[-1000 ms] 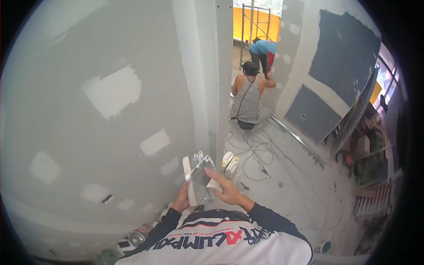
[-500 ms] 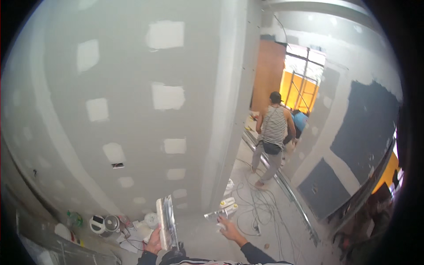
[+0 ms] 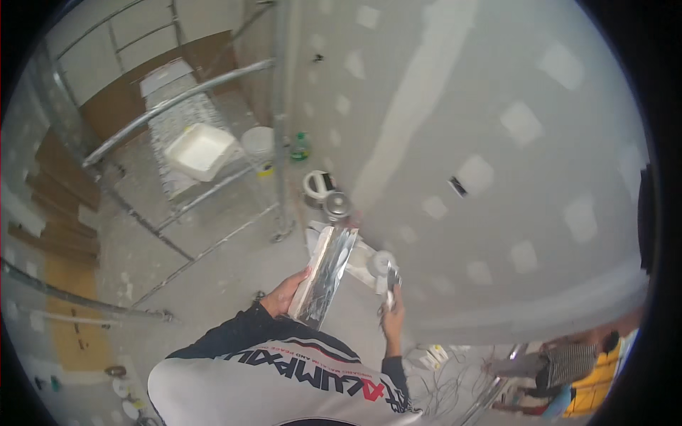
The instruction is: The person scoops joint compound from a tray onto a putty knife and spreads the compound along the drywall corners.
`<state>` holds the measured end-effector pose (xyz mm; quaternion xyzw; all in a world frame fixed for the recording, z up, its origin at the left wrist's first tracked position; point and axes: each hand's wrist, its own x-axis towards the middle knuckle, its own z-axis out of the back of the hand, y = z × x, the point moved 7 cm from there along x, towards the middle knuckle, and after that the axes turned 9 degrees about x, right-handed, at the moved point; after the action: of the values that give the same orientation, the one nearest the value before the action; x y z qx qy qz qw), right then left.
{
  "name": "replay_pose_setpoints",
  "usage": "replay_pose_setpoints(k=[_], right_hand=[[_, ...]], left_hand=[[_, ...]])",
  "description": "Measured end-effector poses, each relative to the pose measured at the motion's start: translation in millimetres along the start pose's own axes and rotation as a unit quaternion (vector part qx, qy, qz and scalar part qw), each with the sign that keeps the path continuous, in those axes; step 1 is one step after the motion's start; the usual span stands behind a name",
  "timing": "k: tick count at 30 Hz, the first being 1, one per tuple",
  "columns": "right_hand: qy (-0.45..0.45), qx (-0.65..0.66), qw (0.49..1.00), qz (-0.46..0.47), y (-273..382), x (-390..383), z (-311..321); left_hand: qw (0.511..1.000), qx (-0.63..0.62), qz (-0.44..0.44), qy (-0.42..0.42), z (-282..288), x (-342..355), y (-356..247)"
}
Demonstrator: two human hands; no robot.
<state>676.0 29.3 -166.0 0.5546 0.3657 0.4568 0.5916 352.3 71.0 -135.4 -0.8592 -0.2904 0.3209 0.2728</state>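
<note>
My left hand (image 3: 285, 292) is closed round the side of a long mud pan (image 3: 321, 278), whose metal face is smeared with white compound. Held upright in my right hand (image 3: 393, 317) is a putty knife (image 3: 392, 275) with a metal blade, seen nearly edge-on. A gap separates the knife from the pan. Both hands are in front of my body, with the patched grey drywall (image 3: 483, 177) beyond them on the right.
Metal scaffolding (image 3: 280, 142) stands at the left, around a plank holding a white tub (image 3: 202, 150). A white bucket (image 3: 258, 142), green bottle (image 3: 301, 145) and metal pot (image 3: 337, 206) sit near the wall. Cables (image 3: 451, 383) lie lower right, near a person in a striped top (image 3: 570, 363).
My view has swung left from the wall corner and doorway toward the scaffolding. The pan and putty knife have turned with me and are still in the same hands.
</note>
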Motion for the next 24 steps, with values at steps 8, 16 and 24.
replay_pose_setpoints(k=[8, 16, 24], right_hand=[[0.386, -0.124, 0.853, 0.328, 247, 133, -323], [0.518, -0.312, 0.659, 0.447, 331, 222, -655], [0.547, -0.388, 0.584, 0.458, 315, 232, -774]], left_hand=[[0.96, -0.112, -0.18, -0.185, 101, -146, -99], [0.896, -0.111, -0.282, -0.324, 188, -253, -136], [0.853, -0.17, -0.334, -0.364, 212, -290, -112]])
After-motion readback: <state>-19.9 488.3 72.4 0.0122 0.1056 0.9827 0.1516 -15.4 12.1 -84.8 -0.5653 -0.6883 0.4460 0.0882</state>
